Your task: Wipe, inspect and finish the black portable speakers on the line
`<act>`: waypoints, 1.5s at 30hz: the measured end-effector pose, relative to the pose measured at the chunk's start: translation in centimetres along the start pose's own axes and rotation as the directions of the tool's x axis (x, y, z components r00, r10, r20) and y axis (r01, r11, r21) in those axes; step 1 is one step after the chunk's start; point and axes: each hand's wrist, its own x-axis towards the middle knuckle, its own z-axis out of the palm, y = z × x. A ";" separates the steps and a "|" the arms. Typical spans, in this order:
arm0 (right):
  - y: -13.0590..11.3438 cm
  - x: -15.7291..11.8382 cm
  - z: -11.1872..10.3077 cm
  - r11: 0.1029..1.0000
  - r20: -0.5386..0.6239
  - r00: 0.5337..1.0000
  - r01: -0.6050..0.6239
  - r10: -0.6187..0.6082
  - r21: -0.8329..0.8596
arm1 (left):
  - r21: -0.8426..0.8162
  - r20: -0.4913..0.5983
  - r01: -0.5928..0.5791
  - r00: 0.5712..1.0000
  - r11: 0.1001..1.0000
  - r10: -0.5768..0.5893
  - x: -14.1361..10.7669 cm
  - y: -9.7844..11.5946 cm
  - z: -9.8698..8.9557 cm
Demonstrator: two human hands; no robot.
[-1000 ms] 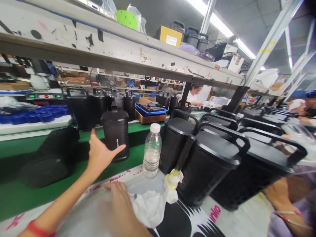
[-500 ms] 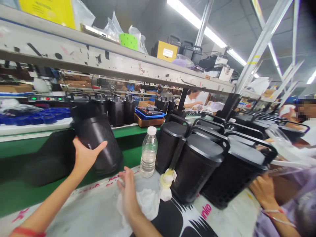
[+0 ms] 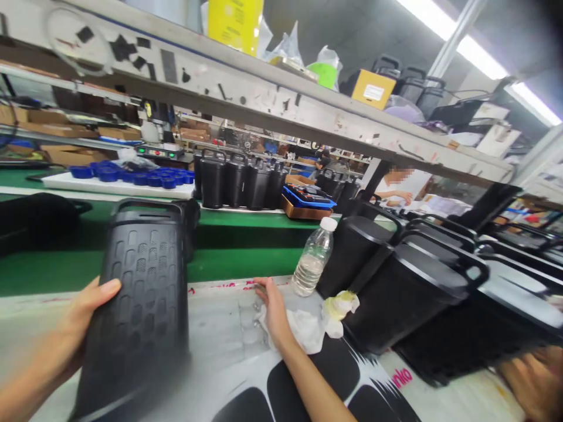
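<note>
My left hand (image 3: 85,316) grips the left side of a black portable speaker (image 3: 145,281) with a top handle and rows of rounded recesses. The speaker stands tilted over the near edge of the bench, its lower end blurred. My right hand (image 3: 275,308) is open and holds nothing, with fingers partly spread above a crumpled white cloth (image 3: 303,331). Just right of that hand stands a clear water bottle (image 3: 313,258) with a white cap, part full. A yellow-stained white wad (image 3: 339,310) lies beside the cloth.
Several black speakers (image 3: 404,293) with handles crowd the right side; another person's hand (image 3: 534,381) is at the lower right. A green conveyor belt (image 3: 250,249) runs behind the bench. Beyond it are blue round parts (image 3: 145,176), more speakers (image 3: 235,181) and a blue tray (image 3: 310,198).
My left hand has brought the speaker from over the green belt toward me and turned its recessed face into view. The view has swung left. My right hand remains near the cloth.
</note>
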 end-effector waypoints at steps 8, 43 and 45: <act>-3.4 -4.1 2.4 0.928 0.257 0.937 0.297 -0.237 -0.224 | 0.695 -0.165 -0.308 0.812 0.650 0.560 -3.1 -0.1 -0.7; -3.1 -3.8 2.4 0.644 0.376 0.842 -0.539 0.387 0.543 | -0.112 0.274 -0.095 0.954 0.989 0.123 -0.5 -4.7 1.6; -3.2 -3.9 2.2 0.640 0.376 0.834 -0.551 0.403 0.536 | -0.084 0.233 -0.192 0.950 0.978 0.207 -1.1 -4.8 1.5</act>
